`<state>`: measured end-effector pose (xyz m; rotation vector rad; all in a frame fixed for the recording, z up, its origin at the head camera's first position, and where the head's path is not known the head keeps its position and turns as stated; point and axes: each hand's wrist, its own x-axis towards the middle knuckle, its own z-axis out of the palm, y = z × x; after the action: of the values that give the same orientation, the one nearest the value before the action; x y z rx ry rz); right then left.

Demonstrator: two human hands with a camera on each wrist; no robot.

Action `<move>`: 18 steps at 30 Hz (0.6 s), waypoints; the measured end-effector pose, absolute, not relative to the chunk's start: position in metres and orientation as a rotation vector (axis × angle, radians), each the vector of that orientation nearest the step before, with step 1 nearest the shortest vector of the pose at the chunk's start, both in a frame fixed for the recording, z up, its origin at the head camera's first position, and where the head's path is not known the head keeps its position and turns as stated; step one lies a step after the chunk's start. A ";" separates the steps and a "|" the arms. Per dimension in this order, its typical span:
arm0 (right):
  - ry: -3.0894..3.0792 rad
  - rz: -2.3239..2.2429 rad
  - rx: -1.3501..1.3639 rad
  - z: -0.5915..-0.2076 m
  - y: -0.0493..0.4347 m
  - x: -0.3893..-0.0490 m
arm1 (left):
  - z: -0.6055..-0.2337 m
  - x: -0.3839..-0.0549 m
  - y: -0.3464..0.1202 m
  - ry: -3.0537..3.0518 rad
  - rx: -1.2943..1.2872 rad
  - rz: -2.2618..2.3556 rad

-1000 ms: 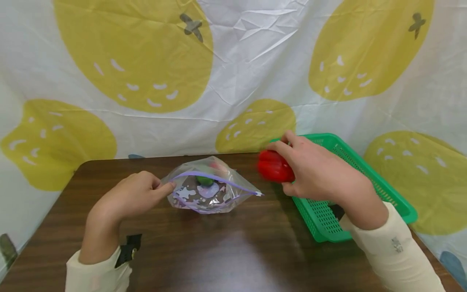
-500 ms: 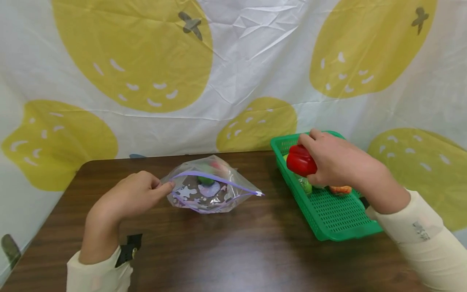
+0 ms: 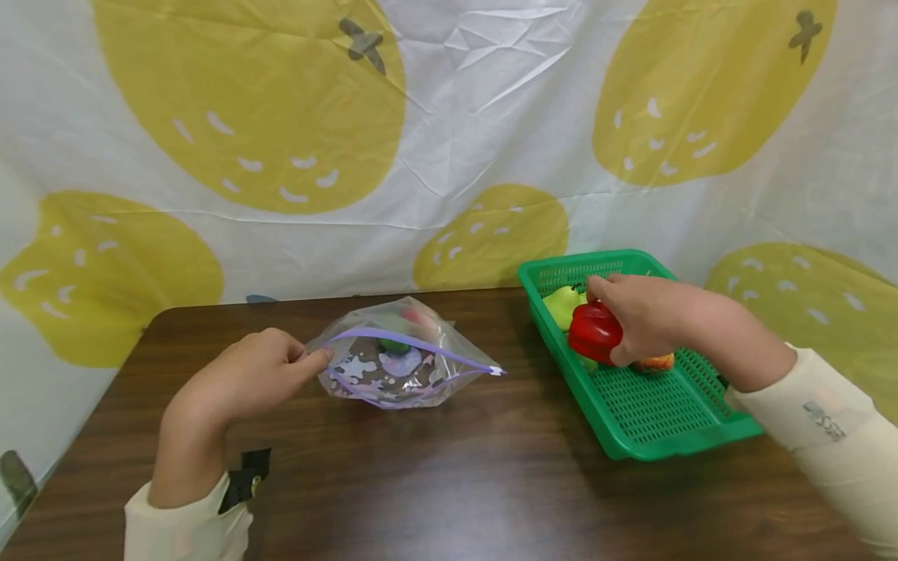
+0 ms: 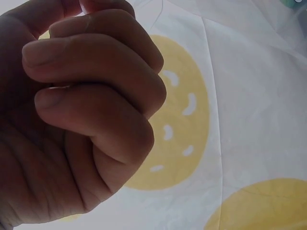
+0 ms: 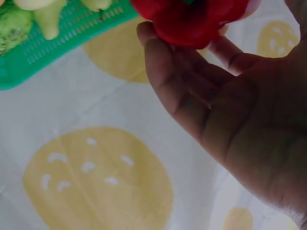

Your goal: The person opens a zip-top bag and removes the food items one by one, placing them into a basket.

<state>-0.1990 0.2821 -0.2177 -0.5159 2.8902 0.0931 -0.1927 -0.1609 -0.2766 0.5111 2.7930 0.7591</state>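
My right hand (image 3: 648, 315) grips a red bell pepper (image 3: 595, 333) by its side, over the green basket (image 3: 610, 436). In the right wrist view the pepper (image 5: 187, 21) sits between the thumb and fingers, close to the basket wall. At the left, my left hand (image 3: 245, 382) pinches the edge of a clear zip bag (image 3: 449, 343) with a purple seal. Its mouth gapes open toward me, and a green thing (image 3: 394, 345) and a reddish one show inside. The left wrist view shows curled fingers (image 4: 96, 115); the bag is out of sight there.
Inside the basket lie a yellow-green pear (image 3: 561, 305), an orange-red item (image 3: 655, 363) and other produce, partly hidden by the pepper. A dark wooden table (image 3: 449, 483) carries everything. Behind it hangs a white cloth (image 3: 477, 140) printed with yellow fruit.
The right hand has carried the red bell pepper rightward from beside the bag's side of the basket, then lowered it over the produce. My left hand keeps its hold on the zip bag.
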 end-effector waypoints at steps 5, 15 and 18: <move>2.774 0.103 -0.433 -0.227 0.288 -0.206 | -0.275 -0.192 -0.161 2.798 0.510 0.754; 2.572 0.112 -0.350 -0.252 0.293 -0.214 | -0.276 -0.191 -0.160 2.809 0.509 0.738; 2.561 0.122 -0.336 -0.259 0.294 -0.215 | -0.276 -0.192 -0.160 2.804 0.503 0.737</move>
<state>-0.2153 0.2942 -0.2588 -0.3355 2.5615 0.1223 -0.1916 -0.1601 -0.2764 0.5033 2.8039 0.7369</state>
